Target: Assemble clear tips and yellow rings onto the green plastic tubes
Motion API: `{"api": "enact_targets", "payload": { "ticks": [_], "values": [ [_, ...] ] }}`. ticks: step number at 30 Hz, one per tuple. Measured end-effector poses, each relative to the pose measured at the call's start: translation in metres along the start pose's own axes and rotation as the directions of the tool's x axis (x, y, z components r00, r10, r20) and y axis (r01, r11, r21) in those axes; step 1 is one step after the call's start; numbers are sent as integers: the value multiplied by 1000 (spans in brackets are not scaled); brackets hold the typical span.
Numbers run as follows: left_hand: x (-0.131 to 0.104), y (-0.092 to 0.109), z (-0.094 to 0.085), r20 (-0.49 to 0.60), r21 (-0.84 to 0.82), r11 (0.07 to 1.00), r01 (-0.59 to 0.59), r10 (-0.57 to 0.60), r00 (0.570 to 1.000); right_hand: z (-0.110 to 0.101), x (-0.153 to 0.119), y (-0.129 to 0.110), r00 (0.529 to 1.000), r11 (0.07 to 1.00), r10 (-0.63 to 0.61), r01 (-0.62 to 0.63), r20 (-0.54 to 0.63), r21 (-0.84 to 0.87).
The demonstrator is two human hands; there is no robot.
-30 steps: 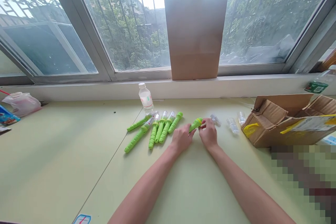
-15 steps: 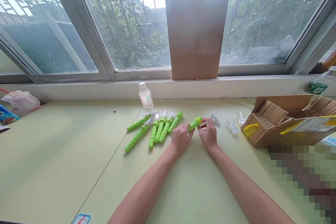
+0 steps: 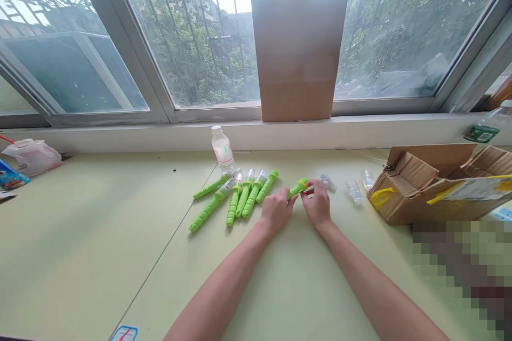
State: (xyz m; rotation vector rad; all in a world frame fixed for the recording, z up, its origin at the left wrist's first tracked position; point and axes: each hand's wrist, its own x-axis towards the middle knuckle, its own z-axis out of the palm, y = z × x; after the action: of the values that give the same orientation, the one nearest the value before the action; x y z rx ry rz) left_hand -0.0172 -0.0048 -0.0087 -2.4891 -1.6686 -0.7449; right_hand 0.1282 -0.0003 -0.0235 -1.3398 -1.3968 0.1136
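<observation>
My left hand is wrapped round a green plastic stick handle, whose lower part is hidden by the fingers. The collar end of this handle points up and to the right. My right hand pinches it at that end, fingertips close together. To the left, several similar green sticks lie on the table, most with clear plastic tops. Another green handle lies nearest my left hand and shows no clear top. Just beyond my right hand is a clear plastic piece.
More clear plastic pieces lie near an open cardboard box at the right. A water bottle stands behind the sticks. Against the window leans a cardboard sheet. A pinkish plastic bag sits at the far left.
Both hands stay almost in place on the green stick handle. My left hand has shifted very slightly to the right; the other things lie as before.
</observation>
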Motion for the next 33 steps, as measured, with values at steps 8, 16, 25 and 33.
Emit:
{"api": "enact_targets", "payload": {
  "ticks": [8,16,25,33],
  "values": [
    [2,-1,-2,22,-9,997,73,-73,997,1,-1,0,1000,999,7,-6,19,-35],
    [-2,4,-1,-72,49,997,-51,55,996,2,-1,0,999,993,42,-39,21,-107],
    [-1,7,-3,-35,102,993,-66,70,997,1,-1,-2,992,981,111,-101,56,-166],
    [2,4,-6,124,53,999,1,-8,992,0,-1,-3,988,971,137,-119,76,-207]
  ]
}}
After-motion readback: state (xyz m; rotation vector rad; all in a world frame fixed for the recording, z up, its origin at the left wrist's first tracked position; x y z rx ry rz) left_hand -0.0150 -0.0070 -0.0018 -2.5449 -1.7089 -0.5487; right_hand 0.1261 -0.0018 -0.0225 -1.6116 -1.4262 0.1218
